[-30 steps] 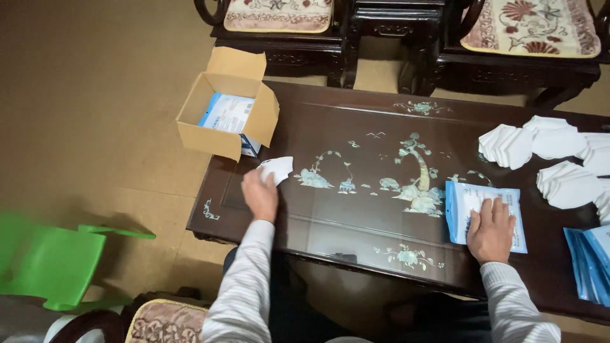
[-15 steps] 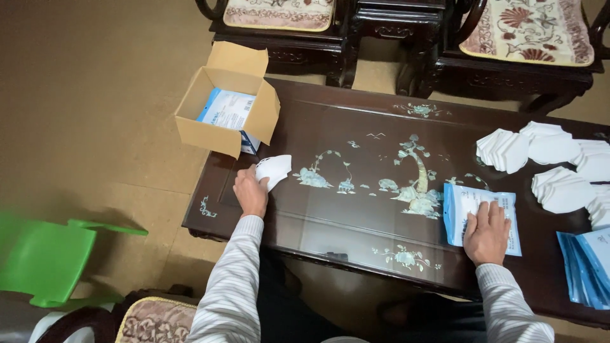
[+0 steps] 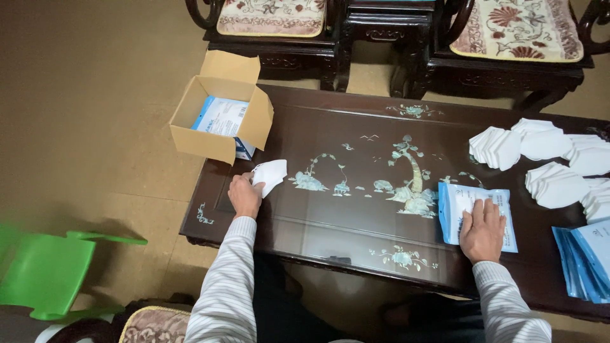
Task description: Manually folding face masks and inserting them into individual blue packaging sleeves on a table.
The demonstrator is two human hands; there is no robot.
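The dark inlaid table (image 3: 356,190) runs wide across the view; its near edge lies just ahead of the person's striped sleeves, its left corner ends beside the bare tan floor (image 3: 82,127), and the whole middle of the tabletop between the two hands is open. A cardboard box (image 3: 219,117) with its flaps up sits over the far-left corner, partly overhanging the edge, with a blue-and-white packet inside; a green plastic chair (image 3: 44,273) stands low at the left, well apart from the table; carved dark chairs with patterned cushions (image 3: 515,32) line the far side.

The left hand (image 3: 244,195) is near the left end of the table, just below the box; its fingers are closed on a white folded mask (image 3: 270,176), which sticks out up and to the right of the grip, over the tabletop. The right hand (image 3: 483,228) lies flat, fingers spread, pressing on a blue-and-white pouch (image 3: 473,213) near the right end; stacks of white masks (image 3: 540,159) fan out beyond it, and more blue pouches (image 3: 588,260) lie at the right edge.
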